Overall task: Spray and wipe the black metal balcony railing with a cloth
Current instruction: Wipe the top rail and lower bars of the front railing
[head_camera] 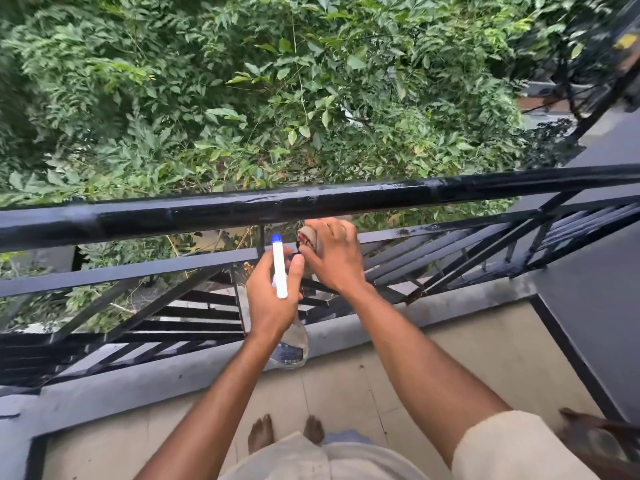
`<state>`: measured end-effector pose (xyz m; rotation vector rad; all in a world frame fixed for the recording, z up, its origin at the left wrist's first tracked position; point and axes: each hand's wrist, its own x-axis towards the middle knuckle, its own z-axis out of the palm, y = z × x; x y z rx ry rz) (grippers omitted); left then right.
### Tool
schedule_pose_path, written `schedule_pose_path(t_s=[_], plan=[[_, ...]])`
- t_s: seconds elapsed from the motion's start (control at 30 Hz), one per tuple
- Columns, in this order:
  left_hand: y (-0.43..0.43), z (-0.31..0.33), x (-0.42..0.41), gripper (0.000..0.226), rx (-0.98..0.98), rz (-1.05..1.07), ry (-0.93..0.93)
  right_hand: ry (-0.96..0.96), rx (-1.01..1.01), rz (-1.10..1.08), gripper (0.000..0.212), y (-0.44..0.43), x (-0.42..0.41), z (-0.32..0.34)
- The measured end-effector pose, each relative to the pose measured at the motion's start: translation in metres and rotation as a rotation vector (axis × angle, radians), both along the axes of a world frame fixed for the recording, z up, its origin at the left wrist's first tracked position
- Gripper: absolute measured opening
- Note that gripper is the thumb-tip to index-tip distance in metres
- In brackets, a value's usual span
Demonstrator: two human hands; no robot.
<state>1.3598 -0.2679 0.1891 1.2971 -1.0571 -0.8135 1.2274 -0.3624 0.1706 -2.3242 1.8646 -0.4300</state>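
Checking railing [121, 271] status: how far along? (A)

Its top rail [242, 209] reads glossy and wet mid-span, so likely sprayed and wiped there. Everything below the top rail: cannot tell, probably pending. (B)

Tools? (A)

Clear spray bottle [292, 344] hangs below the top rail, left hand [270, 303] wrapped round its neck. Beside it, under the top rail, the right hand [334, 258] clutches the cloth [310, 239] against a lower bar [398, 233]. Hands nearly touching. My read: mid-task, lower bar being wiped. (B)
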Motion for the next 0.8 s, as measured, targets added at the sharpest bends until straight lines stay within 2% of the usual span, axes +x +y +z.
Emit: schedule_pose_path(t_s=[0.07,0.17,0.3,0.43,0.57,0.63,0.8], plan=[[-0.001,0.0,-0.002,0.009,-0.003,0.001,-0.014,0.053,0.001,0.036,0.05,-0.002,-0.017,0.008],[-0.007,0.0,-0.004,0.021,0.005,-0.003,-0.05,0.085,0.053,-0.121,0.045,-0.02,-0.059,0.013],[-0.011,-0.004,-0.002,0.022,0.019,0.004,-0.109,0.047,0.061,-0.239,0.045,-0.029,-0.072,0.011],[-0.015,-0.01,-0.002,0.02,0.025,0.007,-0.145,0.002,-0.014,-0.143,0.04,-0.011,-0.023,0.002],[-0.023,-0.018,-0.009,0.022,0.072,-0.03,-0.189,-0.023,0.017,0.005,0.047,-0.001,-0.013,0.001],[-0.029,-0.017,-0.018,0.021,0.107,-0.052,-0.189,-0.012,0.043,0.014,0.047,-0.01,-0.04,0.007],[-0.037,-0.009,-0.034,0.023,0.157,-0.08,-0.137,-0.003,0.124,-0.251,0.044,-0.043,-0.137,0.013]])
